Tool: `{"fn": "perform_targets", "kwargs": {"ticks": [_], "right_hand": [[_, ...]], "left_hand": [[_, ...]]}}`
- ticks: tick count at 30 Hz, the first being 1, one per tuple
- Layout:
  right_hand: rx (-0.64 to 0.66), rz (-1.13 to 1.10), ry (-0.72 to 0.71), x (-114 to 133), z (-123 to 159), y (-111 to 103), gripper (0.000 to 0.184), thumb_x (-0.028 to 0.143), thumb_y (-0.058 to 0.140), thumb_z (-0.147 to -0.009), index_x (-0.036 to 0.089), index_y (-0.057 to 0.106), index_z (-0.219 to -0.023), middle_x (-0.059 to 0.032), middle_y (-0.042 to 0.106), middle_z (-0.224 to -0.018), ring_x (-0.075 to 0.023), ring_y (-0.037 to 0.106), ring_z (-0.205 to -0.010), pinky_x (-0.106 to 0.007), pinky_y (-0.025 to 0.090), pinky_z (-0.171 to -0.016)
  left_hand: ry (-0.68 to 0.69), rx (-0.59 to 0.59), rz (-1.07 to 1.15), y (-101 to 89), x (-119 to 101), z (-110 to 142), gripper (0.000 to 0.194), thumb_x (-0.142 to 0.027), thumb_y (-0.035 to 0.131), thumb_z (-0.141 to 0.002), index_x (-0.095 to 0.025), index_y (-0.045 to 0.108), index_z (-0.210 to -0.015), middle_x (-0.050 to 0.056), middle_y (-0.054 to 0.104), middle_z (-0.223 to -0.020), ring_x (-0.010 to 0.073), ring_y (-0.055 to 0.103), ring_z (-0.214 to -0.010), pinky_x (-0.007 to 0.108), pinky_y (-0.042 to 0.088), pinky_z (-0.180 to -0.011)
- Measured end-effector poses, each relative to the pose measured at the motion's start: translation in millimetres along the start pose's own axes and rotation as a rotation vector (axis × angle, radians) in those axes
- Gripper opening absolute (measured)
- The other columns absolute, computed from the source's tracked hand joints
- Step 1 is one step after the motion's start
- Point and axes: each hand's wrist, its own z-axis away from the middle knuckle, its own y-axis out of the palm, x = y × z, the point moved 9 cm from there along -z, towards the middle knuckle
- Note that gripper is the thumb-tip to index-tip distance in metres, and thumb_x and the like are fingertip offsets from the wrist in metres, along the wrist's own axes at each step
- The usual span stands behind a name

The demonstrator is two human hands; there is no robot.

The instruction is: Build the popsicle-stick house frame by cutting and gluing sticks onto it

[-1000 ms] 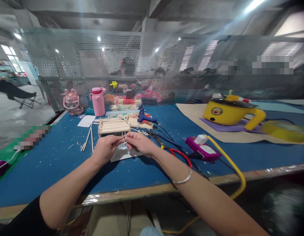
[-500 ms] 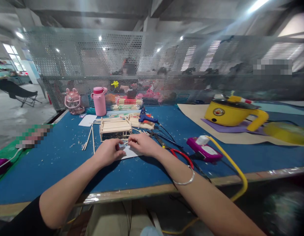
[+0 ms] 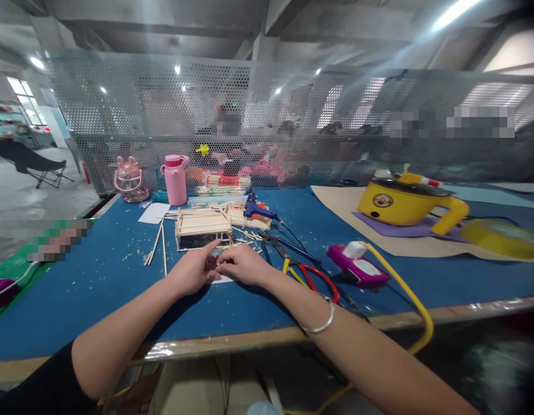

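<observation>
My left hand (image 3: 192, 268) and my right hand (image 3: 246, 264) meet at the fingertips over a sheet of white paper (image 3: 226, 279). Both are closed in a pinch; whatever lies between the fingers is too small or hidden to name. Just beyond them stands a small frame built of thin wooden sticks (image 3: 204, 222), with a slatted top. Behind it, to the right, a second stick piece (image 3: 238, 216) lies partly under a blue glue gun (image 3: 257, 211). Loose wooden sticks (image 3: 164, 248) lie left of the frame.
Red-handled pliers (image 3: 321, 279) and cables lie right of my hands, near a purple power strip (image 3: 359, 268). A yellow electric pot (image 3: 400, 202) stands at right. At the back are a pink flask (image 3: 175, 181), a clear pink bottle (image 3: 129, 181) and a perforated metal screen (image 3: 154, 115).
My hands have drawn together and slightly nearer to me, so the fingertips now meet. More of the white paper is covered. The frame and the tools have stayed in place.
</observation>
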Motion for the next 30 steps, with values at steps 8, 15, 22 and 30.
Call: {"fn": "perform_targets", "kwargs": {"ticks": [8, 15, 22, 30], "right_hand": [[0.017, 0.249, -0.029, 7.0, 2.2, -3.1, 0.02, 0.027, 0.05, -0.082, 0.018, 0.068, -0.081, -0.0059, 0.068, -0.078, -0.015, 0.058, -0.07, -0.023, 0.029, -0.058], [0.048, 0.347, -0.035, 10.8, 3.8, -4.2, 0.022, 0.027, 0.047, -0.083, 0.018, 0.068, -0.085, -0.0078, 0.069, -0.082, -0.0179, 0.06, -0.074, -0.025, 0.031, -0.059], [0.064, 0.346, -0.038, 11.0, 3.8, -3.4, 0.022, 0.026, 0.048, -0.083, 0.019, 0.068, -0.086, -0.0071, 0.07, -0.082, -0.0181, 0.061, -0.076, -0.024, 0.033, -0.062], [0.079, 0.299, -0.036, 9.2, 4.3, -3.1, 0.021, 0.023, 0.05, -0.079, 0.021, 0.07, -0.086, -0.0056, 0.07, -0.078, -0.0167, 0.06, -0.071, -0.024, 0.031, -0.057]], "left_hand": [[0.028, -0.061, -0.042, -0.8, 1.5, 1.6, 0.07, -0.022, 0.06, -0.073, -0.02, 0.03, -0.136, 0.006, 0.069, -0.1, 0.0172, 0.064, -0.08, 0.029, 0.046, -0.075], [-0.011, -0.038, -0.018, -0.5, 4.4, -0.4, 0.072, -0.022, 0.063, -0.07, -0.02, 0.033, -0.135, 0.007, 0.069, -0.103, 0.0203, 0.064, -0.092, 0.032, 0.047, -0.079], [0.014, -0.026, -0.019, 1.0, 4.9, -1.6, 0.069, -0.021, 0.063, -0.07, -0.019, 0.036, -0.133, 0.007, 0.069, -0.103, 0.0205, 0.063, -0.096, 0.031, 0.046, -0.081], [-0.027, -0.024, 0.016, -1.1, 3.5, -1.3, 0.07, -0.02, 0.063, -0.069, -0.018, 0.036, -0.134, 0.007, 0.069, -0.101, 0.0206, 0.064, -0.093, 0.032, 0.047, -0.082]]}}
